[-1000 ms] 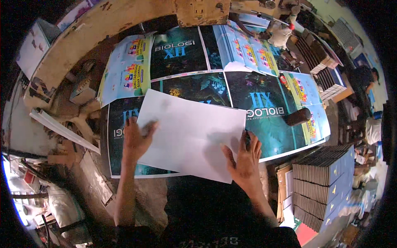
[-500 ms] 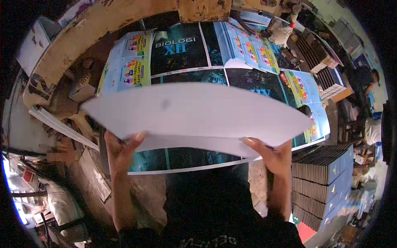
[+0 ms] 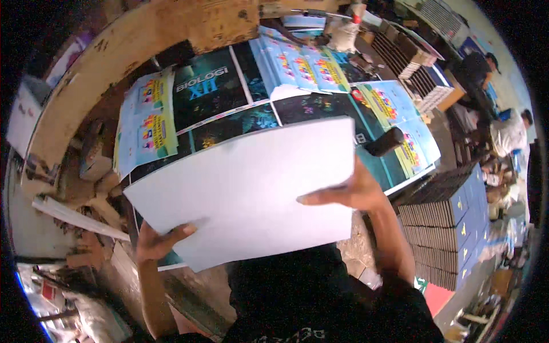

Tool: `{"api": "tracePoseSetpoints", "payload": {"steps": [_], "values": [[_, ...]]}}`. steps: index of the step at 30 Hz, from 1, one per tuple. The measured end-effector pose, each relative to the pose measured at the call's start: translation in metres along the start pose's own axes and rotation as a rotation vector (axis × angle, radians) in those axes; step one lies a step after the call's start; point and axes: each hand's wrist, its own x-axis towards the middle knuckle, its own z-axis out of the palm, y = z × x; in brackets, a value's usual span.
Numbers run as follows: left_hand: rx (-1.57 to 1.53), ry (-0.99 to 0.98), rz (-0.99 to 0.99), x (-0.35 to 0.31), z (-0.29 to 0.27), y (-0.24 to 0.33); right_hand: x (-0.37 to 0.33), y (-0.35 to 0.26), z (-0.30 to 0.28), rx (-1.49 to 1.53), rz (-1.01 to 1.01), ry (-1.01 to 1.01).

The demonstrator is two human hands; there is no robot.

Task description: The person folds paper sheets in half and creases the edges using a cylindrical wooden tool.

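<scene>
A white paper sheet, possibly several together, is held up in front of me over the near part of a table spread with printed sheets. My left hand grips its lower left side, thumb lying on top and fingers hidden underneath. On the right edge, my right hand holds it with the thumb stretched across the upper face. Beyond the paper lie dark printed cover sheets with teal leaf patterns. A dark cylindrical object rests on the prints just past my right hand.
Blue and yellow printed sheets lie at the back, with more at the left. Stacked blue-covered books stand at the right, other book piles behind. Two people are at the far right. A wooden panel borders the back.
The paper was bowed and tilted edge-on; now it lies flatter, its broad face showing. My right hand has shifted up its right edge and my left hand sits lower. The view has turned right.
</scene>
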Motion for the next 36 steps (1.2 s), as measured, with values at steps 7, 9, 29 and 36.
{"api": "tracePoseSetpoints", "payload": {"steps": [7,9,29,36], "values": [[0.227,-0.193,-0.157,0.058,0.009,-0.018,0.05,0.066,-0.013,-0.157,0.078,-0.007],[0.233,-0.088,-0.244,0.049,0.012,-0.015,0.045,0.067,-0.01,-0.083,-0.054,-0.001],[0.514,-0.2,0.151,0.025,0.006,-0.065,0.025,0.048,-0.005,-0.134,-0.006,0.123],[0.28,0.145,-0.034,-0.013,-0.014,0.016,-0.013,0.019,-0.005,-0.097,-0.301,0.312]]}}
